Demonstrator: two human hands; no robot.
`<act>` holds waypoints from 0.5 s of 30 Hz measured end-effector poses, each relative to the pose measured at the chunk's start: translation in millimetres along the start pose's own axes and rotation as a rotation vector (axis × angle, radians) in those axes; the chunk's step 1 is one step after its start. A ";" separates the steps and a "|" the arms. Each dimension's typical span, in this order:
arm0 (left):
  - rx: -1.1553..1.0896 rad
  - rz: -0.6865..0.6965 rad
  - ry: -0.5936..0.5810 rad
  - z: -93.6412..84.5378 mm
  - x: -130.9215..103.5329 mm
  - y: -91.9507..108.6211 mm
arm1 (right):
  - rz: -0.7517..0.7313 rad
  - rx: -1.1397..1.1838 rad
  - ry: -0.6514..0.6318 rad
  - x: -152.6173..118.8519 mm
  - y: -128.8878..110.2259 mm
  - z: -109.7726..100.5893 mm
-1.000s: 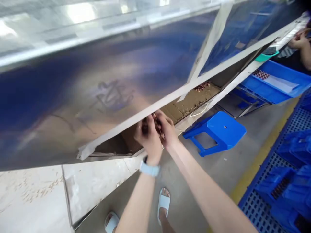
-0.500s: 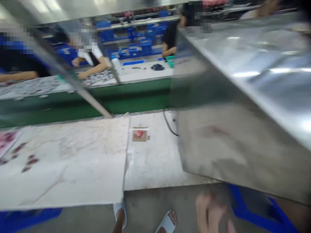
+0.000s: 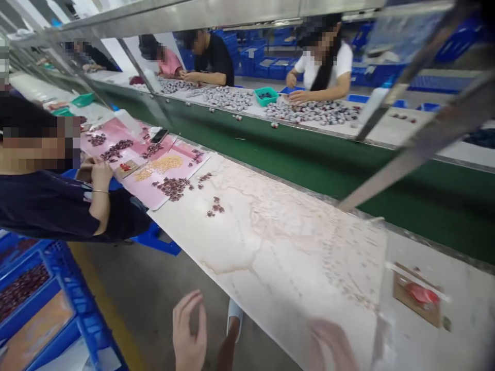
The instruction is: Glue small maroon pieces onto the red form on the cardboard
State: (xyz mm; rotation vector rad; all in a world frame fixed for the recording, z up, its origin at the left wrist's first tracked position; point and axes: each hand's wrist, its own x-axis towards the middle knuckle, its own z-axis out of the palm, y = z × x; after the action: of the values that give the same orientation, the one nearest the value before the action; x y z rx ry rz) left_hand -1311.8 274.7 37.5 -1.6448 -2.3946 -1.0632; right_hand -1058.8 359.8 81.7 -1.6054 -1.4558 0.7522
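My left hand [image 3: 189,330] is raised in front of the near edge of the white worktable [image 3: 232,247]. Its fingers curve and the thumb stands apart from them, with nothing held. Over the table's near right part is my right hand [image 3: 334,345], smeared by motion, so its fingers cannot be made out. To the right of it, a piece of brown cardboard with a red lump [image 3: 423,294] lies on the tabletop under a pale strip. Small dark red pieces [image 3: 215,207] are scattered farther left on the table.
At the left a co-worker [image 3: 58,201] sits by a pink sheet [image 3: 154,198] bearing dark red piles and yellow bits. Blue crates [image 3: 77,309] stand lower left. A slanting metal strut [image 3: 417,149] rises before the green belt [image 3: 270,141]. Several people work beyond it.
My view has swung left, so the large metal box has gone from sight and the neighbouring co-worker appears. My left hand has come into view; the right hand now shows over the table.
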 end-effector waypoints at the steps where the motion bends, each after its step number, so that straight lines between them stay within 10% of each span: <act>1: 0.004 -0.010 0.034 2.8 29.7 -24.1 | -0.185 -0.040 -0.200 20.9 -11.3 39.9; 7: 0.013 -0.106 0.150 35.0 197.8 -125.8 | -0.533 -0.202 -0.542 141.1 -59.6 285.5; 15: 0.164 -0.198 0.041 75.7 319.7 -204.5 | -0.634 -0.396 -0.527 206.3 -72.6 393.7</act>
State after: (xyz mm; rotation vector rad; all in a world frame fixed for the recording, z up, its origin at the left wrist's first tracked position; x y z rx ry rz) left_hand -1597.2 534.0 4.9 -1.3452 -2.5821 -0.8857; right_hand -1400.6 632.6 -25.9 -1.1176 -2.4601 0.5444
